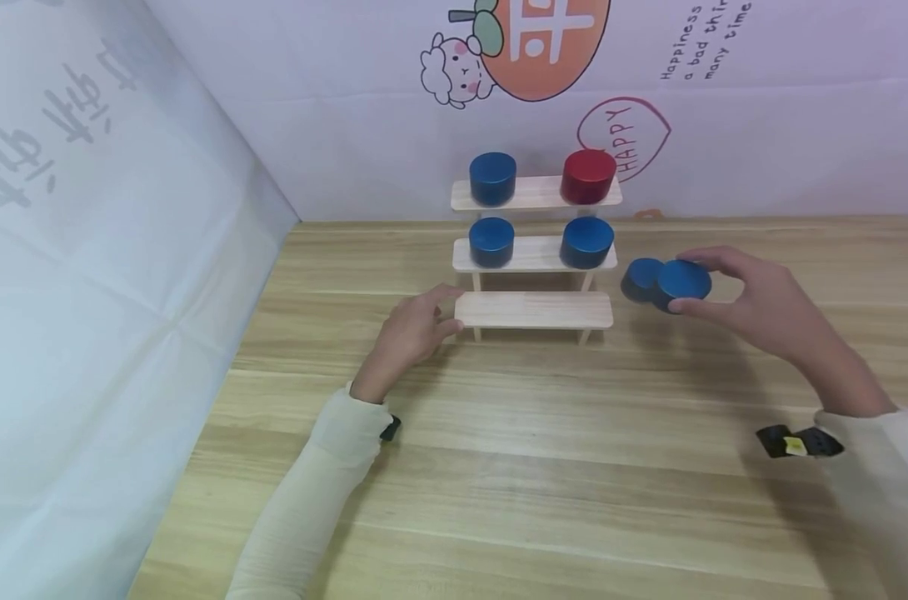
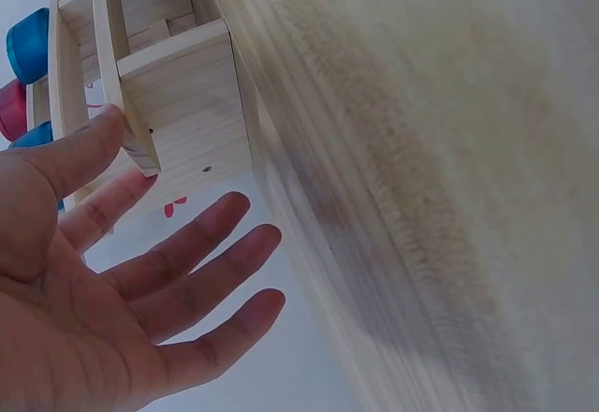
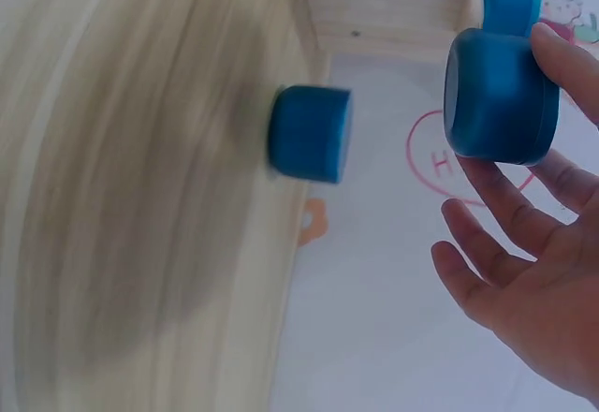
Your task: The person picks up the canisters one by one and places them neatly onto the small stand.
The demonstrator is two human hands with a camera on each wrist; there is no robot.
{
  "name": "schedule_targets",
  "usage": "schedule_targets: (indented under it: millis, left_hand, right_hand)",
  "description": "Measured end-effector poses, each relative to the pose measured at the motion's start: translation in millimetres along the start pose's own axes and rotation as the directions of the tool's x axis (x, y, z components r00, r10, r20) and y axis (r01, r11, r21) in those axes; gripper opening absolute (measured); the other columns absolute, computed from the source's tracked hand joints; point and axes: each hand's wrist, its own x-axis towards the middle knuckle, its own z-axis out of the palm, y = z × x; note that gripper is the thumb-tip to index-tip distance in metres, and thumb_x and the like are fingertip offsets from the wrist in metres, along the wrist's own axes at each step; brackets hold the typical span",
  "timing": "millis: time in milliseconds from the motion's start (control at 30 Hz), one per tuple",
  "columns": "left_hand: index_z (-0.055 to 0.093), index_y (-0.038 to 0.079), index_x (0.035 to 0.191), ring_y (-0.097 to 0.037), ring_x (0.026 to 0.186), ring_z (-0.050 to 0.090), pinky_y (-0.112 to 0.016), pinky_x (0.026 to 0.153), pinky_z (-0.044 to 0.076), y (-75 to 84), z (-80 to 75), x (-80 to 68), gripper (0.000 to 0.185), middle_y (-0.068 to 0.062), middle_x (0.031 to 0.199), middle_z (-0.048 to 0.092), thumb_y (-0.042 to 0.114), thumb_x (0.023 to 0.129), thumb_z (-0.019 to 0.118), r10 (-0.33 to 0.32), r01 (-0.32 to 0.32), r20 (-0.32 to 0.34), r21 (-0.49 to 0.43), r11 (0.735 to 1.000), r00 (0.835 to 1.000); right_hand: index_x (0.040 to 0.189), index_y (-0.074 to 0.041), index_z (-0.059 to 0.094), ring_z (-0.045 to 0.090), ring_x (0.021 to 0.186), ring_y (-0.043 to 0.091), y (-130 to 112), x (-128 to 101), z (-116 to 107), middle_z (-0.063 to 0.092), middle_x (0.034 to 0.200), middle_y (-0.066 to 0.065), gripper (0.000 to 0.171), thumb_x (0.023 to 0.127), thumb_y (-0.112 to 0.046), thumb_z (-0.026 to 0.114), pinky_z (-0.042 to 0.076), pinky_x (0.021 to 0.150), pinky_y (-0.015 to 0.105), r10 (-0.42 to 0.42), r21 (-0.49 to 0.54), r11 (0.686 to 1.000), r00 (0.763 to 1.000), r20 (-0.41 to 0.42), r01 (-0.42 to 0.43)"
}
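My right hand (image 1: 761, 304) pinches a blue cylinder (image 1: 682, 282) at the stepped shelf's (image 1: 532, 310) three o'clock; left hand (image 1: 412, 329), fingers apart, touches its lowest step.

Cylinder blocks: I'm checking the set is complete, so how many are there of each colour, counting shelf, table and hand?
Blue cylinder blocks: 5, three on the stepped shelf, one on the table, one in the right hand.
Red cylinder block: 1.
Total: 6.

A light wooden table (image 1: 499, 467) fills the lower frame, bearing at upper centre a three-tier wooden step shelf (image 1: 533, 310) and, just right of it, one blue cylinder (image 1: 638, 278) standing on the tabletop.
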Motion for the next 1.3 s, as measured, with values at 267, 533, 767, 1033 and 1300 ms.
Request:
schedule_targets:
  millis: [267, 533, 767, 1033, 1300]
  left_hand:
    - [0.057, 0.022, 0.142, -0.023, 0.103, 0.064, -0.041, 0.075, 0.052, 0.3, 0.5, 1.0, 0.048, -0.01, 0.118, 0.069, 0.024, 0.095, 0.071, 0.002, -0.002, -0.004, 0.006, 1.0, 1.0]
    - [0.056, 0.021, 0.143, -0.024, 0.102, 0.065, -0.041, 0.074, 0.052, 1.4, 0.4, 0.6, 0.049, -0.011, 0.118, 0.069, 0.024, 0.096, 0.07, -0.002, 0.002, -0.007, 0.017, 1.0, 1.0]
    - [0.057, 0.022, 0.141, -0.026, 0.106, 0.066, -0.042, 0.076, 0.052, 1.1, 1.4, 0.2, 0.048, -0.012, 0.121, 0.068, 0.025, 0.095, 0.071, -0.006, 0.006, -0.01, 0.02, 1.0, 1.0]
    - [0.058, 0.021, 0.141, -0.025, 0.104, 0.066, -0.042, 0.075, 0.052, 0.1, 1.4, 0.4, 0.049, -0.011, 0.12, 0.069, 0.024, 0.095, 0.072, -0.003, 0.003, -0.022, 0.011, 1.0, 1.0]
    - [0.057, 0.02, 0.142, -0.019, 0.076, 0.06, -0.034, 0.062, 0.046, -0.3, 2.6, 1.1, 0.049, -0.008, 0.096, 0.069, 0.024, 0.095, 0.072, -0.007, 0.007, -0.018, 0.009, 1.0, 1.0]
  right_hand:
    - [0.142, -0.007, 0.054, 0.044, 0.125, 0.049, -16.4, -3.1, 3.7, 0.053, 0.138, 0.025, 0.069, 0.085, -0.036, 0.082, 0.033, 0.093, 0.074, -0.036, 0.006, 0.999, 0.999, -0.028, 0.036]
    - [0.141, -0.007, 0.055, 0.044, 0.126, 0.048, -30.7, -2.9, 10.6, 0.053, 0.138, 0.023, 0.068, 0.084, -0.032, 0.083, 0.034, 0.094, 0.072, -0.063, 0.034, 0.997, 0.998, -0.014, 0.064]
    - [0.141, -0.008, 0.056, 0.044, 0.127, 0.048, -39.1, -3.6, 19.1, 0.052, 0.141, 0.022, 0.068, 0.083, -0.03, 0.084, 0.035, 0.095, 0.072, -0.083, 0.043, 0.996, 0.997, -0.001, 0.083]
    - [0.139, -0.008, 0.057, 0.046, 0.124, 0.047, -49.0, -3.1, 26.8, 0.052, 0.14, 0.022, 0.066, 0.083, -0.028, 0.084, 0.041, 0.091, 0.069, -0.126, 0.056, 0.99, 0.992, 0.003, 0.126]
    - [0.138, -0.009, 0.058, 0.046, 0.123, 0.046, -58.9, -0.7, 39.9, 0.053, 0.139, 0.019, 0.064, 0.082, -0.027, 0.085, 0.043, 0.09, 0.067, -0.141, 0.093, 0.986, 0.99, 0.003, 0.14]
